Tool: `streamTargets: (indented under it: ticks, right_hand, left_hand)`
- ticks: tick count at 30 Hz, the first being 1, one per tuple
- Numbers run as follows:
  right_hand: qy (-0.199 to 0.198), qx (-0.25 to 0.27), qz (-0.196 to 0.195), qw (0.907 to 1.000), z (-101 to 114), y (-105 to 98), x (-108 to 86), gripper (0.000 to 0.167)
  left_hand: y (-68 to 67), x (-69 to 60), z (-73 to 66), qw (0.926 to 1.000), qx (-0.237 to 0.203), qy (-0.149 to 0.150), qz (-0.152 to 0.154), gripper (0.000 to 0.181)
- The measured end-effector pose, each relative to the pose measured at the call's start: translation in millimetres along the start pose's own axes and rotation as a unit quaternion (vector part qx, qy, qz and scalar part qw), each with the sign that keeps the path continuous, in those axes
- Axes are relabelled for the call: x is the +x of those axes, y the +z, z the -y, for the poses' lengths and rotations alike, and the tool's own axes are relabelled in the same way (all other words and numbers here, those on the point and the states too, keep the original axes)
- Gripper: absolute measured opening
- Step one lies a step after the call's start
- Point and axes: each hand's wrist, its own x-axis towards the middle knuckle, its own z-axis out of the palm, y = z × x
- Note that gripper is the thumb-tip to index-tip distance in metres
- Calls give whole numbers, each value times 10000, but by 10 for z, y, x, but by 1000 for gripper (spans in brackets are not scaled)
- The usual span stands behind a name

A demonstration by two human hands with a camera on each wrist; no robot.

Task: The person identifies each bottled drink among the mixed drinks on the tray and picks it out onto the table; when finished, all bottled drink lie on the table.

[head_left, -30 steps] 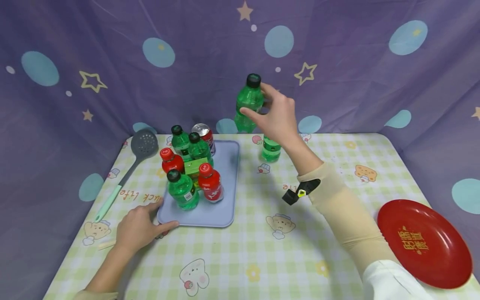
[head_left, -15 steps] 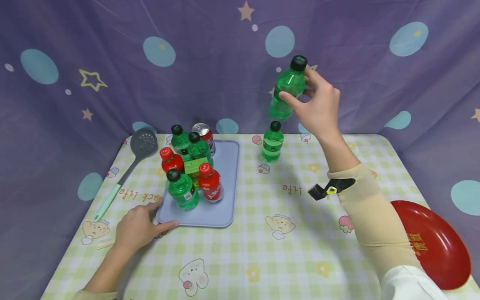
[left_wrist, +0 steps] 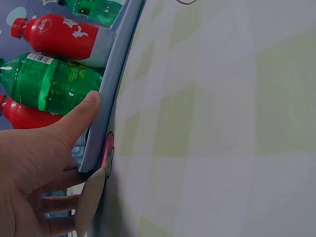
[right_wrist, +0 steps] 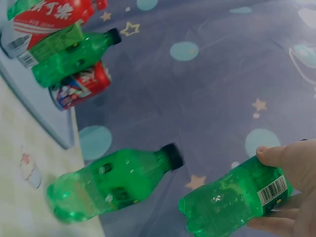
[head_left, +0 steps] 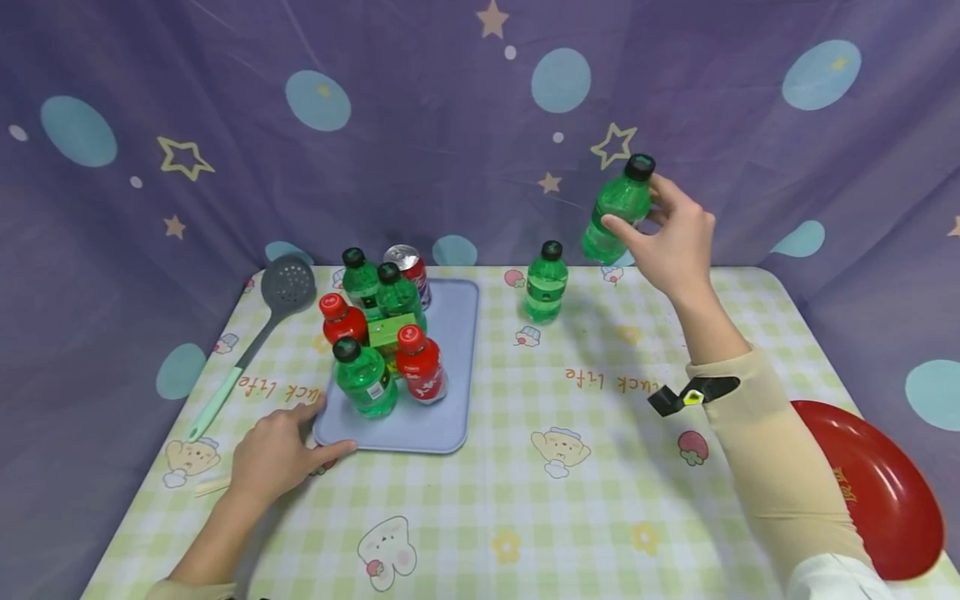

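One green bottle, gripped between thumb and fingers of the right hand, hung above the table, its long axis leaning rightward. Just left stood a second bottle, upright, nearer this hand than the left hand, whose spread fingers touched the tray.

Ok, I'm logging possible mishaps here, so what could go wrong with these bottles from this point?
The right hand holds a tilted green bottle in the air; a slipping grip could drop it. The standing green bottle looks close by in the head view, so lowering the held one carelessly might knock it over. The left hand is at the corner of the crowded tray; a nudge there might topple the front green bottle.
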Motion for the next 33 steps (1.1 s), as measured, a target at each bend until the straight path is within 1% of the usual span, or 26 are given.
streamTargets:
  ticks: [5, 12, 16, 24, 28, 33]
  right_hand:
    - [174, -53, 184, 9997, -147, 41, -58, 65]
    - [236, -278, 371, 9986, -388, 154, -143, 68]
    - [419, -326, 525, 9972, -492, 212, -174, 70]
    - [742, -426, 796, 9932, -597, 285, -243, 76]
    - [940, -387, 985, 9899, -634, 305, -271, 79]
    - [946, -379, 1055, 9892, -698, 343, -288, 80]
  left_hand:
    - [7, 0, 9, 10000, 2, -6, 4, 99]
    - [11, -2, 13, 10000, -8, -41, 15, 99]
    - [14, 0, 15, 10000, -9, -42, 26, 99]
    - [14, -1, 16, 10000, -4, -35, 1, 100]
    - [15, 2, 14, 10000, 13, -19, -12, 99]
    - [12, 6, 11, 10000, 15, -14, -21, 98]
